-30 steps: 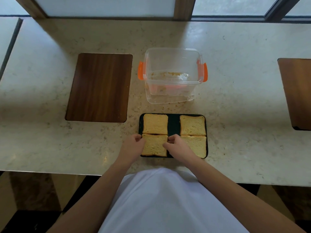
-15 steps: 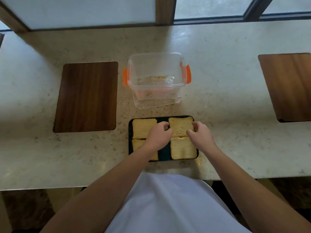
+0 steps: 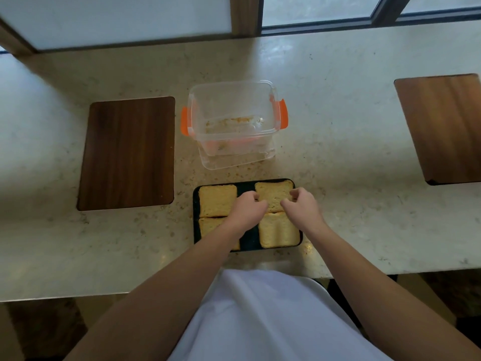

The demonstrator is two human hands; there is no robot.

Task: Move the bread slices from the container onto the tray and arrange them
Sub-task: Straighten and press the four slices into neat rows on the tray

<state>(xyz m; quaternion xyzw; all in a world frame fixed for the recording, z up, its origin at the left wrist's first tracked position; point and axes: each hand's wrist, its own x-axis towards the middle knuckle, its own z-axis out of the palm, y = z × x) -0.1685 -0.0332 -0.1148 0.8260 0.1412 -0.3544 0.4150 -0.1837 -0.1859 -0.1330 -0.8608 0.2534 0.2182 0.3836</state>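
Both hands moved to the far-right slice (image 3: 273, 195); left hand (image 3: 247, 209) and right hand (image 3: 302, 207) pinch its sides—nudge it square, gently.

Tray (image 3: 195, 204) sits at counter (image 3: 338, 142) near edge, four bread slices (image 3: 217, 200) on it in a grid. Container (image 3: 234, 121) directly behind tray. Boards left (image 3: 128, 153) and far right (image 3: 442, 127).

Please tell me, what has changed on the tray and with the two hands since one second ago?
Both hands moved from the near-left slice to the far-right slice: the left hand now touches its left edge, the right hand its right edge. The near-left slice was let go. All four slices remain on the tray; the container holds only crumbs.
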